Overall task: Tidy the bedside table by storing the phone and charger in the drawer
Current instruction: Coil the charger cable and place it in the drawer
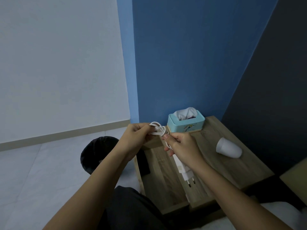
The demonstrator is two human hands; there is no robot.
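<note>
My left hand grips a coiled bundle of white charger cable just above the table's left edge. My right hand pinches the cable beside it, and the white charger plug hangs below that hand, prongs pointing toward me. The wooden drawer is pulled open beneath my hands. A dark flat phone lies at the drawer's left side, partly hidden by my left forearm.
On the bedside table a teal tissue box stands at the back and a white cup lies on its side at the right. A dark round object sits on the floor at the left. Blue wall behind.
</note>
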